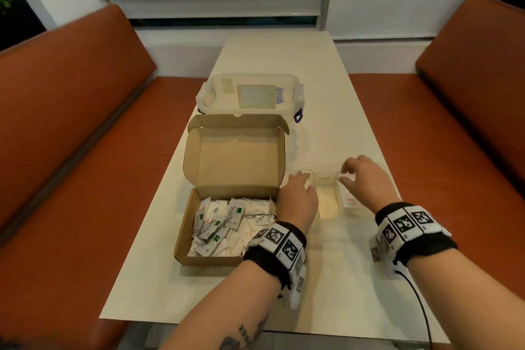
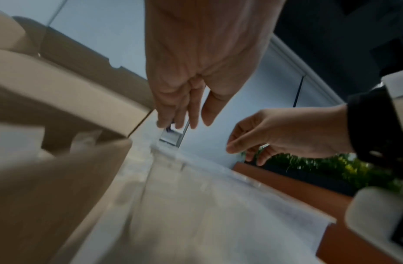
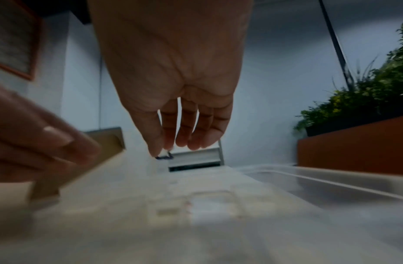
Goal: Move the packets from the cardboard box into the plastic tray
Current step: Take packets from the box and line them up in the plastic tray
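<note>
An open cardboard box [image 1: 184, 231] sits on the table's left side, full of white sachet packets [image 1: 233, 221], some marked Stevia. Right beside it lies a clear plastic tray [image 1: 326, 174] with narrow compartments. A white packet with red print [image 1: 352, 202] lies in the tray's right compartment. My left hand [image 1: 299, 179] reaches with straight fingers over the tray's left end and holds nothing. My right hand [image 1: 344, 175] hovers over the tray's right end with fingers loosely curled and nothing between them. The right wrist view shows those fingers [image 3: 184, 144] hanging relaxed above the tray [image 3: 331, 180].
A clear lidded storage container [image 1: 247, 94] stands behind the box's raised lid [image 1: 235, 159]. The white table [image 1: 312, 71] is narrow, with orange benches left [image 1: 71, 136] and right [image 1: 454, 136]. A black cable [image 1: 420, 307] trails from my right wrist.
</note>
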A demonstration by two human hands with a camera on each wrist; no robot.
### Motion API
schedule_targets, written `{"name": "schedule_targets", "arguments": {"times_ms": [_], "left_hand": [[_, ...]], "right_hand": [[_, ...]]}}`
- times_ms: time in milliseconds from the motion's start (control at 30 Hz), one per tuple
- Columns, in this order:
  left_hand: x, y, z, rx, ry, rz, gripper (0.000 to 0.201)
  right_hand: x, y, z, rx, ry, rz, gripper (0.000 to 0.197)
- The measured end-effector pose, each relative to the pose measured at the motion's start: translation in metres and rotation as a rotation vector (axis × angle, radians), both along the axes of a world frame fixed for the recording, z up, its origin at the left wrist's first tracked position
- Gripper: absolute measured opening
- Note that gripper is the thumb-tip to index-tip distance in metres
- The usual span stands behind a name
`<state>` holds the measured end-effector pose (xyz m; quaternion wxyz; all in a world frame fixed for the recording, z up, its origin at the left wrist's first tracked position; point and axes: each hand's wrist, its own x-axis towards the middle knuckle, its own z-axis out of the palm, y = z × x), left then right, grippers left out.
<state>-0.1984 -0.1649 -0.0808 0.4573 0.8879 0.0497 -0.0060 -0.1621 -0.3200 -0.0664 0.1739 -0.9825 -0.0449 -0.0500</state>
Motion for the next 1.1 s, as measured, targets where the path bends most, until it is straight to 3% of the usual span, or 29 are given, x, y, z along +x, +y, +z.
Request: {"name": "schedule_targets", "arguments": {"times_ms": [133,233,433,600,767,967,1100], "left_hand": [[-0.007,0.020,0.022,-0.128,-0.131,0.102,0.025],[-0.010,0.057,0.029,-0.169,-0.112,0.250,0.023],[-0.023,0.153,0.021,0.153,0.092,0.463,0.035],[-0.042,0.191,0.005,0.305,0.279,0.482,0.025],[-0.042,0.194,-0.001,0.246,0.284,0.479,0.026],[-0.044,0.194,-0.005,0.236,0.267,0.468,0.027],[-0.042,0.193,-0.004,0.234,0.272,0.469,0.026]], "right_hand": [[-0.008,0.043,0.016,0.090,-0.037,0.077,0.014],[-0.020,0.086,0.022,0.168,0.022,0.174,0.009],[-0.036,0.168,0.013,0.124,0.262,0.349,0.015],[-0.030,0.207,0.002,-0.017,0.349,0.353,0.023],[-0.026,0.220,-0.006,-0.152,0.442,0.289,0.029],[-0.027,0.226,-0.010,-0.167,0.524,0.269,0.030],[-0.030,0.227,-0.012,-0.221,0.590,0.280,0.050]]}}
